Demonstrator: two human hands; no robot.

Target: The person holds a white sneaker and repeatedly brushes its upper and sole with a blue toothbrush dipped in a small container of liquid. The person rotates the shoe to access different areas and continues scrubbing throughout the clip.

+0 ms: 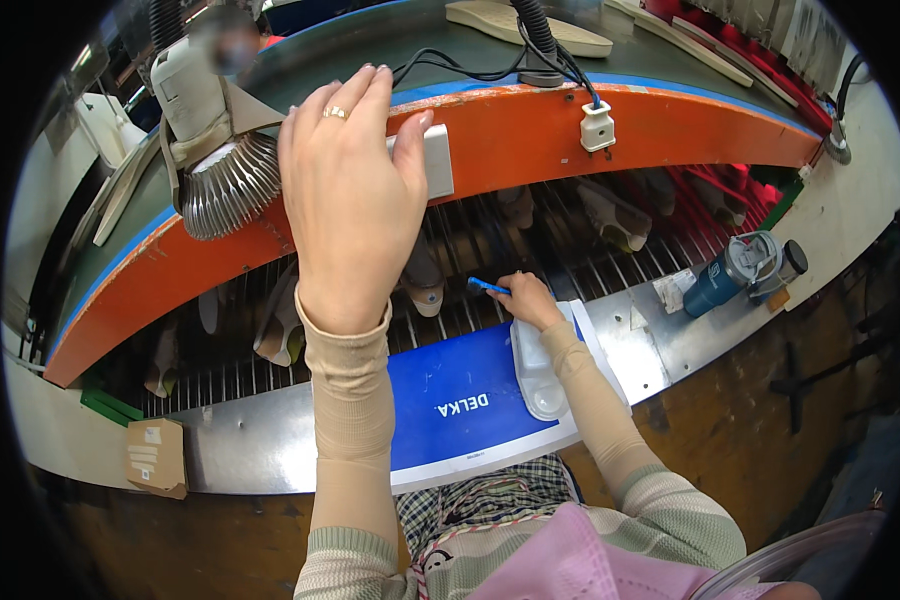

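My left hand (355,190) is raised high in front of the orange side panel (515,125), its fingers stretched upward and the thumb apart. Nothing shows in it, though its palm faces away from view. Beside its thumb is a white switch box (438,165) on the panel. My right hand (532,302) is closed round a slim blue tool (487,286), which looks like a small brush; its tip points left over the metal rods. Below that wrist a white plastic tray (544,397) lies on a blue printed sheet (450,400).
Several shoes (425,278) stand on the rods (470,312) under the panel. Shoe soles (530,28) lie on the green belt (370,45) above. A finned metal head (232,190) hangs left; a white socket (597,127), a blue tumbler (715,283) and a cardboard box (156,455) are around.
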